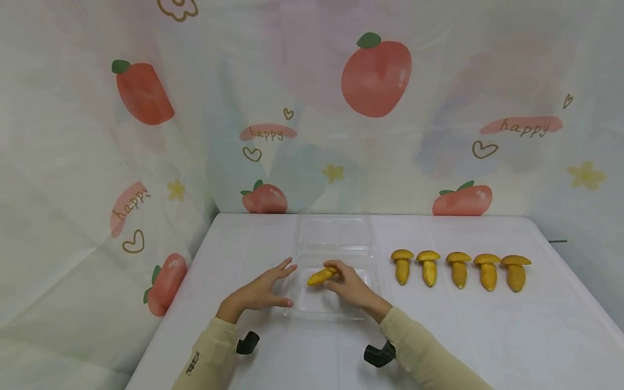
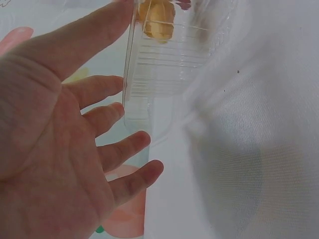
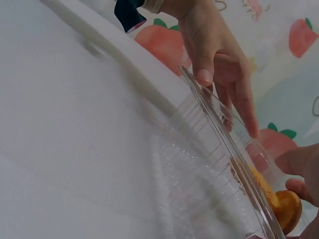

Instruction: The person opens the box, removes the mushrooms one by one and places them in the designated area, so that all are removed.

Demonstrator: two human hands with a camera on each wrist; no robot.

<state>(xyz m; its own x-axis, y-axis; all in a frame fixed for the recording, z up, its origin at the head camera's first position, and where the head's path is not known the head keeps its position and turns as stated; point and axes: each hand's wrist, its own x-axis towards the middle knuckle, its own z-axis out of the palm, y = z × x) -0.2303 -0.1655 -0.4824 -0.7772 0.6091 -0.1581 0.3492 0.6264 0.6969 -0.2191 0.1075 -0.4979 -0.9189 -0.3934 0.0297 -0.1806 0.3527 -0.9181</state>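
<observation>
A clear plastic hinged box (image 1: 312,313) stands on the white table in front of me, its lid folded back away. My right hand (image 1: 352,286) pinches a yellow mushroom (image 1: 319,277) by its cap end, with the stem pointing left over the box. In the right wrist view the brown-yellow cap (image 3: 288,211) shows at the fingers, just by the box's rim. On the box's left side is my left hand (image 1: 260,291), fingers spread and holding nothing. Its fingertips come up to the box wall (image 2: 167,74); whether they touch it I cannot tell.
Several more yellow mushrooms (image 1: 459,271) lie in a row to the right of the box, caps toward the back. The transparent lid (image 1: 333,233) reaches toward the table's back edge. A printed fruit curtain (image 1: 312,81) hangs behind and to the left. Black wrist devices (image 1: 379,355) sit below both forearms.
</observation>
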